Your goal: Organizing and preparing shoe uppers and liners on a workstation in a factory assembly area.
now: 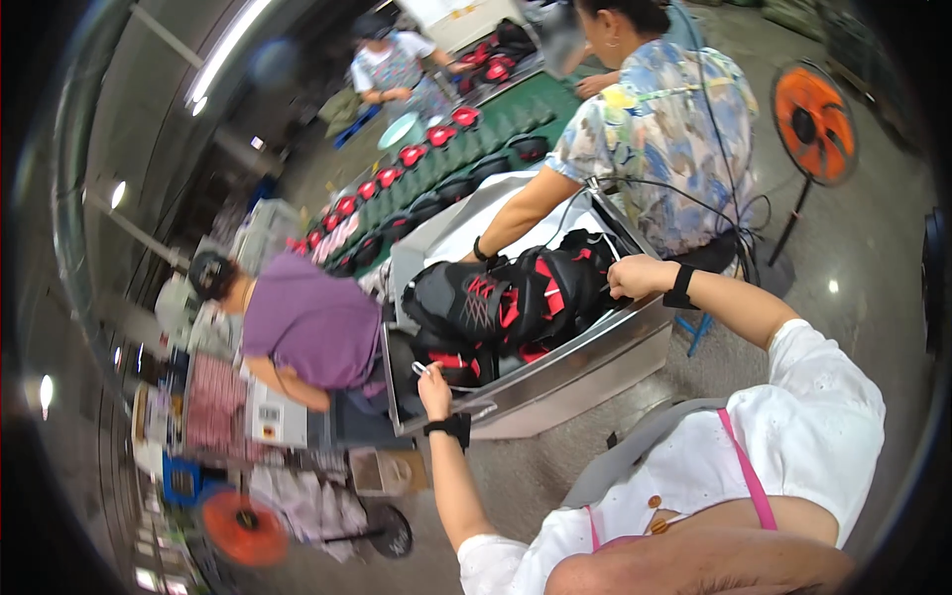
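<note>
A metal-sided bin (570, 372) in front of me holds a heap of black-and-red shoes (446, 302) with crossed red lacing. Over the bin's near left part, my left hand (434, 393) is closed, and a small white looped piece (419, 368) sticks out from its fingers. My right hand (640, 278) is at the bin's right end, fingers pinched beside the shoes; what they hold is too small to make out. A co-worker's arm (526, 213) reaches into the bin from the far side, its hand partly hidden behind the shoes.
Behind the bin, a green conveyor (436, 164) carries rows of red and black shoe parts. A person in purple (312, 322) works at the left, another (402, 74) at the far end. Orange fans (815, 124) stand right and lower left; black cables (684, 193) hang behind the bin.
</note>
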A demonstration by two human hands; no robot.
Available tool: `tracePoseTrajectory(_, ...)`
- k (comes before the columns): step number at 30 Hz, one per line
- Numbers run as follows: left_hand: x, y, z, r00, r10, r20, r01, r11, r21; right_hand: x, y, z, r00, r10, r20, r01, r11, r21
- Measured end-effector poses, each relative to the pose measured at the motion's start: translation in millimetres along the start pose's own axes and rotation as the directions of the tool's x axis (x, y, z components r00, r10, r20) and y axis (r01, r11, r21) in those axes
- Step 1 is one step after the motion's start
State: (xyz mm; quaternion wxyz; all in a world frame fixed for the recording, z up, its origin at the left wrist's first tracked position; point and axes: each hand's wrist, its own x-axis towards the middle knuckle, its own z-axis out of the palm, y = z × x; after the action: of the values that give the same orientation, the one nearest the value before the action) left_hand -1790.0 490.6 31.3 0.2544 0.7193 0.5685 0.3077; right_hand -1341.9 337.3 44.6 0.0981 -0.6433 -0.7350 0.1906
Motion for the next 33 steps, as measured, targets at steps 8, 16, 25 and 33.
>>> tracePoseTrajectory(8,-112.4,211.6,68.7,0.425,0.857,0.292,-0.709,0.516,-0.481,-135.9,-81.3,-55.3,0.991,0.015,-0.131,0.049,0.878,0.475)
tracePoseTrajectory(16,-265.3,185.7,274.6,-0.027,0.821,0.570,-0.687,0.399,-0.607,-355.8,-79.5,13.8,0.924,0.376,0.070,-0.331,0.696,0.637)
tracePoseTrajectory(25,-468.4,284.0,392.7,-0.563,0.521,0.641,-0.136,0.707,-0.694,-630.1,-101.2,119.4,0.344,0.936,0.071,-0.444,0.096,0.891)
tracePoseTrajectory(33,-560.3,418.4,511.8,-0.609,0.469,0.639,-0.105,0.751,-0.652,-782.9,-14.9,155.3,-0.769,0.637,-0.054,0.352,0.493,0.796)
